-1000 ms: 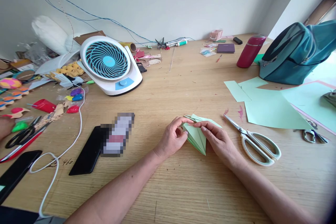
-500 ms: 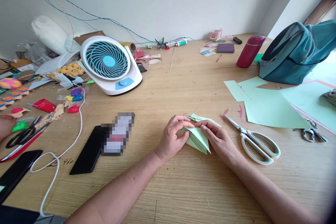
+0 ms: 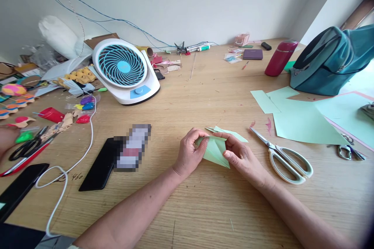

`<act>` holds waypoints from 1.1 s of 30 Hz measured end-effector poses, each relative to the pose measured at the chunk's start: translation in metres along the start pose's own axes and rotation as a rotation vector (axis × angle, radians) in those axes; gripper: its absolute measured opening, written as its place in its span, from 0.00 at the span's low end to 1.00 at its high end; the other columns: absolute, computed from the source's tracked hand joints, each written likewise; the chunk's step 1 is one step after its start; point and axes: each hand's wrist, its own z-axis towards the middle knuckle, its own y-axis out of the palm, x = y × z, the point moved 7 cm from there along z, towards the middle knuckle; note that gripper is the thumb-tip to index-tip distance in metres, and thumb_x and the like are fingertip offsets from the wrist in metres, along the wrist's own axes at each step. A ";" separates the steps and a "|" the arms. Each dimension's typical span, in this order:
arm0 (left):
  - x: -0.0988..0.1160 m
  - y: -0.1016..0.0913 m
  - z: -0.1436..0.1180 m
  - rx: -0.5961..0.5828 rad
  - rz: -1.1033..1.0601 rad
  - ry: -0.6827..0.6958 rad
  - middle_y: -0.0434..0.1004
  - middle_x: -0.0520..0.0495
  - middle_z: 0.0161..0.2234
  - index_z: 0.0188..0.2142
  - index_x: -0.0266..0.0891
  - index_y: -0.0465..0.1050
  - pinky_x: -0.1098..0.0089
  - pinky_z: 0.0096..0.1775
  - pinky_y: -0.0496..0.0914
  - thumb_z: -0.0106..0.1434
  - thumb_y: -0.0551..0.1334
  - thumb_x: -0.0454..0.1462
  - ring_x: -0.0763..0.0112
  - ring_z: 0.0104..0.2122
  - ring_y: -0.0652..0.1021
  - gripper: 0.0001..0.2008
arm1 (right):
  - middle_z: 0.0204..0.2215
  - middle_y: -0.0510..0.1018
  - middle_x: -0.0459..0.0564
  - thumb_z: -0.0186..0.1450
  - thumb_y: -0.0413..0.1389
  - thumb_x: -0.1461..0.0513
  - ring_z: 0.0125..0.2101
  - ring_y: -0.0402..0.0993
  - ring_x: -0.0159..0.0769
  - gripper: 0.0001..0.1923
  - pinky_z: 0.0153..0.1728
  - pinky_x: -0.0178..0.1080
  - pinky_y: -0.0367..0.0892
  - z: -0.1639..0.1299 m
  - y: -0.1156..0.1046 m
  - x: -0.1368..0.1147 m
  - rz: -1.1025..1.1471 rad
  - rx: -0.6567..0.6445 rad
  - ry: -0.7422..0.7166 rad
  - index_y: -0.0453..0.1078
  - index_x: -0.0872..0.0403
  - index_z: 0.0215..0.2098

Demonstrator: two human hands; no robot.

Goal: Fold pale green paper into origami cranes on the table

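Note:
Between my hands is a folded piece of light green paper (image 3: 215, 151), creased, with a pointed lower corner. My left hand (image 3: 191, 151) pinches its left edge, thumb in front and fingers behind. On the other side my right hand (image 3: 241, 155) holds the right edge, its thumb near the front and its fingers partly hidden behind the paper. Just beyond my hands lies a loose green paper strip (image 3: 232, 134) on the table. Scissors with cream handles (image 3: 288, 161) rest to the right of my right hand, their blades pointing away to the left.
Left of my arms lie a black phone-like slab (image 3: 97, 165) and a blurred-out device (image 3: 133, 149). A white fan (image 3: 124, 72) stands behind them. At right are green paper sheets (image 3: 306, 122), a red bottle (image 3: 281, 58) and a teal backpack (image 3: 324, 62). Another person's hand (image 3: 7, 140) shows at far left.
The folded paper has been turned so a flatter face shows instead of its layered edges. My right thumb has moved down along its right side, and my left thumb has moved up.

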 end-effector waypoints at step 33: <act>-0.021 0.015 -0.001 -0.128 -0.421 -0.347 0.60 0.54 0.25 0.30 0.35 0.68 0.74 0.29 0.58 0.65 0.60 0.44 0.75 0.26 0.61 0.14 | 0.31 0.70 0.46 0.67 0.54 0.62 0.27 0.64 0.33 0.09 0.27 0.36 0.64 -0.008 0.012 -0.010 -0.328 0.119 -0.115 0.64 0.50 0.46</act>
